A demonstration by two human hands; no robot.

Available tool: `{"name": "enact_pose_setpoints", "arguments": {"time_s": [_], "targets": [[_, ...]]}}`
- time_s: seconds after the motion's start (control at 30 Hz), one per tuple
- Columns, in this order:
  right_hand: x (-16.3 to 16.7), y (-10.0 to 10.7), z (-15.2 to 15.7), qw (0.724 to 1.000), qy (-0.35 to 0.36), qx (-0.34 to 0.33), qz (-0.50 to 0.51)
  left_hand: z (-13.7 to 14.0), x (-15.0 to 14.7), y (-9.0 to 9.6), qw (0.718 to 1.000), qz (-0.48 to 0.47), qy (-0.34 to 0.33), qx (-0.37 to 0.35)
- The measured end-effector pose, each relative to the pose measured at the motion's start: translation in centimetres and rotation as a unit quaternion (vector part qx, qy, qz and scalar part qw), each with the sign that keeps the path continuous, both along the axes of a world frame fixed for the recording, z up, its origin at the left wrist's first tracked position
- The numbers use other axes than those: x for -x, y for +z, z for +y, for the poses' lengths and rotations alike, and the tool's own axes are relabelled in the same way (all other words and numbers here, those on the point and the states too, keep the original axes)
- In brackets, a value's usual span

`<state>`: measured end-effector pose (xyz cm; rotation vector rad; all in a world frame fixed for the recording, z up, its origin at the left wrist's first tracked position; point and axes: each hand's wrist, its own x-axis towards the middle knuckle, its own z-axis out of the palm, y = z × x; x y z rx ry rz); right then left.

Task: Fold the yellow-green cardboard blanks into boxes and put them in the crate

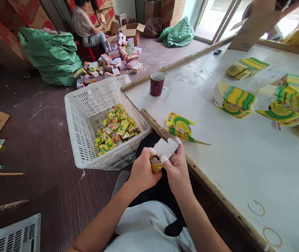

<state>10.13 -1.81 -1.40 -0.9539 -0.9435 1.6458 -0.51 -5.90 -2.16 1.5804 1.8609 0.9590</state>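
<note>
Between my hands, above my lap, is a small yellow-green cardboard box (pixel 156 167) with its white inner flap (pixel 166 148) standing up. My left hand (pixel 144 170) is closed round the box's left side, its thumb at the base of the flap. My right hand (pixel 177 166) pinches the right side, with a finger behind the flap's upper corner. White coverings sit on some fingertips. Just beyond, on the table, lies a fanned stack of flat yellow-green cartons (pixel 179 126). To the left, a white plastic basket (pixel 74 129) holds many small yellow boxes (pixel 118 127).
A wooden rail (pixel 212 187) edges the white table (pixel 238 161). On it stand a maroon cup (pixel 157 84) and more carton stacks (pixel 235 99). A seated person (pixel 90 28) is behind a pile of boxes (pixel 115 59) near a green sack (pixel 51 56).
</note>
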Motion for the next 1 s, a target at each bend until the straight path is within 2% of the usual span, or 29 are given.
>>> {"name": "enact_pose_setpoints", "arguments": {"time_s": [0.1, 0.17, 0.27, 0.33, 0.4, 0.5, 0.6, 0.67, 0.77, 0.9, 1.0], "targets": [[-0.4, -0.4, 0.1, 0.997, 0.034, -0.049, -0.043, 0.1, 0.3, -0.2, 1.000, 0.007, -0.017, 0.025], [-0.8, -0.9, -0.3, 0.984, 0.053, -0.122, -0.121, 0.2, 0.6, -0.5, 0.998, -0.007, -0.035, 0.045], [-1.3, -1.8, -0.9, 0.922, 0.110, -0.277, -0.248, 0.4, 0.9, -1.2, 0.996, -0.012, -0.073, 0.048], [-1.6, -2.4, -0.8, 0.891, 0.134, -0.332, -0.281, 0.5, 0.9, -1.5, 0.996, -0.017, -0.074, 0.049], [-1.9, -2.9, -0.3, 0.893, 0.125, -0.323, -0.286, 0.3, 0.8, -1.5, 0.997, -0.023, -0.057, 0.042], [-2.6, -3.5, 0.7, 0.918, 0.070, -0.271, -0.280, 0.1, 0.7, -1.2, 0.999, 0.033, -0.019, 0.008], [-3.2, -3.8, 1.0, 0.930, 0.045, -0.258, -0.257, -0.2, 1.1, -0.6, 0.996, 0.087, -0.010, 0.030], [-3.5, -3.9, 1.0, 0.925, 0.085, -0.276, -0.247, -0.3, 1.6, -0.2, 0.995, 0.082, -0.022, 0.044], [-4.1, -3.8, 1.1, 0.906, 0.153, -0.303, -0.254, -0.4, 2.4, 0.6, 0.997, 0.068, -0.045, 0.018], [-5.4, -2.7, 2.3, 0.886, 0.193, -0.330, -0.262, -0.1, 3.1, 1.8, 0.994, 0.066, -0.086, 0.021], [-6.3, -1.9, 3.1, 0.861, 0.250, -0.344, -0.280, 0.1, 3.3, 2.4, 0.991, 0.057, -0.114, 0.038]]}}
